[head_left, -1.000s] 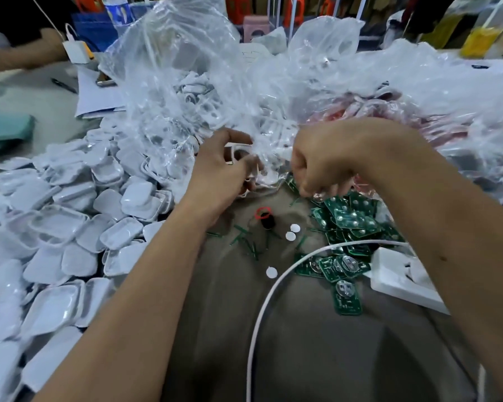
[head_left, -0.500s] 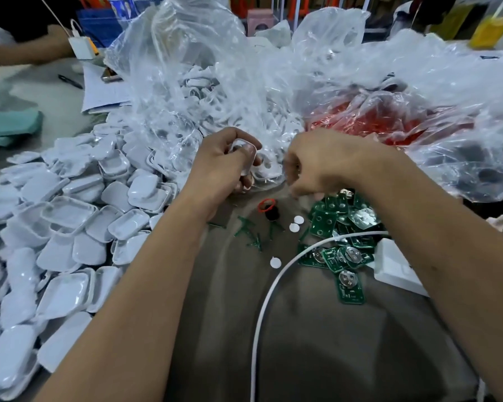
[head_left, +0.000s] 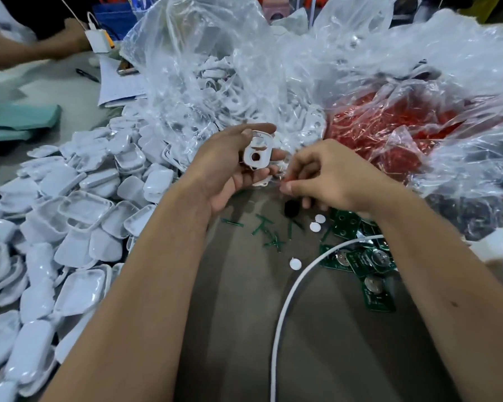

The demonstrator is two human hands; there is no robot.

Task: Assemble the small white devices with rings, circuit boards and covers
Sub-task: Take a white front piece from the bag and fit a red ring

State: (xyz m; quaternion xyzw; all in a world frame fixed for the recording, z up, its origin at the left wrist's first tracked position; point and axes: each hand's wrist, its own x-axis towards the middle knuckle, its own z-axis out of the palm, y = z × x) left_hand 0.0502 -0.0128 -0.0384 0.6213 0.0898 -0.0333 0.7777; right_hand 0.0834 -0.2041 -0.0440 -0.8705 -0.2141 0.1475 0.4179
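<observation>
My left hand (head_left: 230, 166) grips a small white device shell (head_left: 257, 153) with a round hole, its inside turned toward me. Just to its right, my right hand (head_left: 325, 175) pinches a small red ring (head_left: 285, 181) at its fingertips, close to the shell. Green circuit boards (head_left: 363, 262) lie in a heap under my right forearm. A big pile of white covers (head_left: 70, 216) fills the left side of the table. A clear bag of white shells (head_left: 215, 74) and a clear bag of red rings (head_left: 389, 126) stand behind my hands.
A white cable (head_left: 291, 288) curves over the brown table between my arms. Small white discs (head_left: 295, 264) and green board snippets (head_left: 269, 233) lie near a black part (head_left: 291, 208). Another person's arm (head_left: 26, 50), a charger (head_left: 99, 40) and papers (head_left: 119, 85) are at the far left.
My left hand has lifted the white shell out of the bag and turned it toward me. My right hand has come back from the bags with a red ring pinched in its fingertips.
</observation>
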